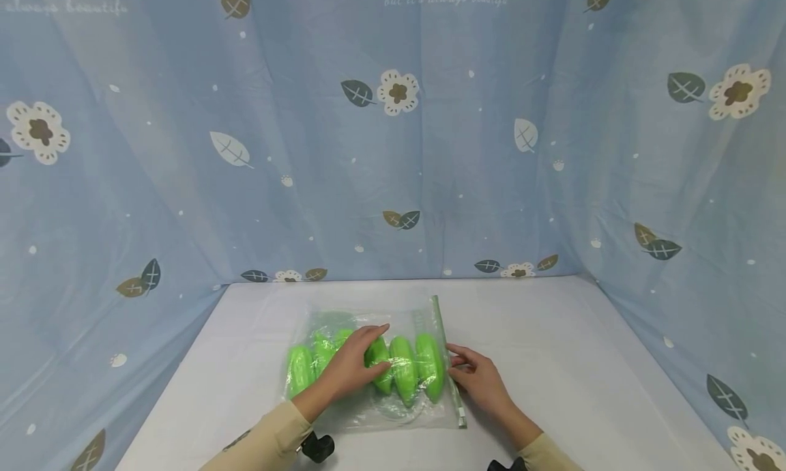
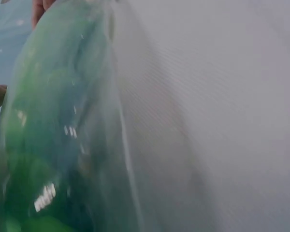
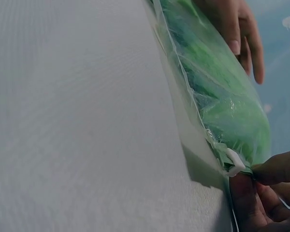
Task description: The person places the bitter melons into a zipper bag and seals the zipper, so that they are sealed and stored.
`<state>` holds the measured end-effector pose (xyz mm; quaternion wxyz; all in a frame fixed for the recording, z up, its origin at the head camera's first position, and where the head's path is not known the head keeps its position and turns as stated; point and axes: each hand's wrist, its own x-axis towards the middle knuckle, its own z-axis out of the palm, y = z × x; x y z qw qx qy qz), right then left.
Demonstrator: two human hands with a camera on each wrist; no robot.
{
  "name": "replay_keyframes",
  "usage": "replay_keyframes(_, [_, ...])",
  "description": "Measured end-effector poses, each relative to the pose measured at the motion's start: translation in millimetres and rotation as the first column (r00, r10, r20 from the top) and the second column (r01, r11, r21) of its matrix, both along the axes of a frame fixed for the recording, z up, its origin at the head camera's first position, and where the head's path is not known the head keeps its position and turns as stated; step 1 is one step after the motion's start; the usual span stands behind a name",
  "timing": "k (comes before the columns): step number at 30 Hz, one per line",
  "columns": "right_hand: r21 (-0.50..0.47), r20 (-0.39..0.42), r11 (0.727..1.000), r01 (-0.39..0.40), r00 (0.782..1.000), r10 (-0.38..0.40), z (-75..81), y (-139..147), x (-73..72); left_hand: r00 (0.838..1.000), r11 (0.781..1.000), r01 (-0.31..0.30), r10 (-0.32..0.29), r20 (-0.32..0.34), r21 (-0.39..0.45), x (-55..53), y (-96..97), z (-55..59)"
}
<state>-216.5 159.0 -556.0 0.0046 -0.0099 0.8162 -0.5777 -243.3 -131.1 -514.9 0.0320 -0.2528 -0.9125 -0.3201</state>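
A clear zip bag lies flat on the table with several long, bright green objects inside, rounded like cucumbers or mangoes. My left hand rests on top of the bag with its fingers extended over the green objects. At the bag's right end, my right hand pinches the green zip strip between thumb and fingers. The right wrist view shows a white slider on the strip, close to those fingertips. In the left wrist view the bag's side covers most of the left part.
The table has a white cover. Blue curtains printed with leaves and flowers hang behind it and at both sides.
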Motion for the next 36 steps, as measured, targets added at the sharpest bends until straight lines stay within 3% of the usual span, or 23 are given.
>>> replay_keyframes(10, [-0.008, 0.004, 1.0, 0.027, 1.0, -0.027, 2.5, 7.7, 1.2, 0.997, 1.0, -0.018, 0.016, -0.069, -0.02, 5.2, -11.8, -1.1])
replay_keyframes(23, [0.01, -0.003, 0.998, 0.069, 0.998, -0.069, 5.0, 23.8, 1.9, 0.995, 0.998, -0.068, 0.068, -0.073, -0.005, 15.0, -31.8, -2.3])
replay_keyframes(36, [0.079, -0.013, 0.99, 0.114, 0.993, -0.114, 5.6, 38.8, -0.4, 0.99, 0.991, -0.132, 0.133, -0.048, 0.038, 13.2, -49.2, -5.0])
